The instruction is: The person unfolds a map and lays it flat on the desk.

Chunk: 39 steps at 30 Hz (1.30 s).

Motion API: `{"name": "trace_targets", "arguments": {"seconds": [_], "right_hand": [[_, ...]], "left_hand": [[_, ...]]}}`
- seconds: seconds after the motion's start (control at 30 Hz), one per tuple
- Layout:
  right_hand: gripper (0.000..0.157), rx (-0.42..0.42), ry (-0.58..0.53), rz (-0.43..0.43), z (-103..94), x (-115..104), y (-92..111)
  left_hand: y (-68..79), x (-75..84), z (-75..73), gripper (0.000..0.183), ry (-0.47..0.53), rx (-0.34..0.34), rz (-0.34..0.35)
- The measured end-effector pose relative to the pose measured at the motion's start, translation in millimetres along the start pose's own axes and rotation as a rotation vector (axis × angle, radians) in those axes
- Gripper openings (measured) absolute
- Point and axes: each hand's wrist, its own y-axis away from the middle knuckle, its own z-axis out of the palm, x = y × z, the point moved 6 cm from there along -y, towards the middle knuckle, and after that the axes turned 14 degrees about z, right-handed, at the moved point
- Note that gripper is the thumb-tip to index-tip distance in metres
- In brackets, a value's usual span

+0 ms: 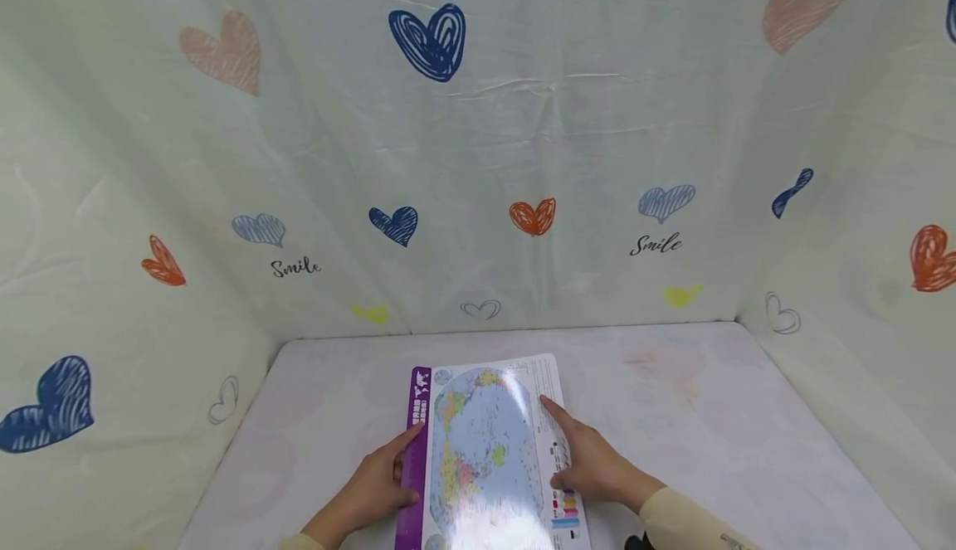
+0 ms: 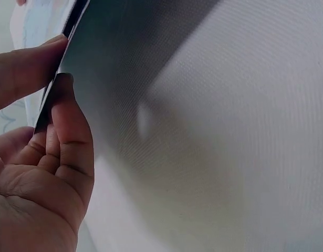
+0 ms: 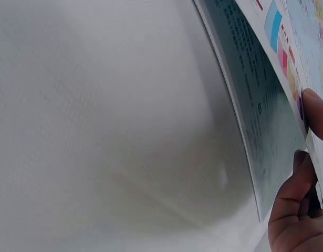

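Observation:
A glossy world map sheet (image 1: 496, 425) with a purple strip (image 1: 415, 459) down its left side is held over the table. My left hand (image 1: 377, 484) pinches the purple edge, thumb on top and fingers curled beneath, as the left wrist view shows. On the opposite edge, my right hand (image 1: 601, 467) grips the white margin beside the colored legend, its thumb on the printed face. Under that margin, the right wrist view shows a second sheet (image 3: 250, 100) with small dark text, lying below the map and angled away from it. Glare hides part of the map's lower half.
The pale table (image 1: 321, 409) has a faint pattern. White cloth (image 1: 478, 143) printed with hearts and "Smile" encloses it at the back and sides. A small black object (image 1: 637, 542) shows at the bottom edge, near the right sleeve (image 1: 690, 521).

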Motion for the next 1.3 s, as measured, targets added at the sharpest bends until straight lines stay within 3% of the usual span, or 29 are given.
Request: {"name": "trace_targets", "arguments": {"seconds": [0.23, 0.53, 0.77, 1.0, 1.3], "right_hand": [[0.117, -0.005, -0.008, -0.018, -9.3, 1.5, 3.0], [0.113, -0.016, -0.079, 0.036, -36.5, 12.1, 10.6], [0.114, 0.016, -0.084, 0.089, -64.5, 31.6, 17.1], [0.117, 0.09, -0.056, 0.199, -95.4, 58.7, 23.6], [0.12, 0.099, -0.019, 0.27, -124.1, 97.3, 33.8]], "left_hand": [[-0.4, -1.6, -2.0, 0.097, -0.001, -0.003, 0.013], [0.6, -2.7, -12.6, 0.094, -0.025, -0.021, -0.02], [5.1, -6.7, -24.5, 0.094, -0.069, -0.022, -0.047], [15.5, -12.1, -42.1, 0.095, -0.13, 0.005, -0.1], [31.7, -18.6, -68.1, 0.096, -0.181, 0.049, -0.165]]}}
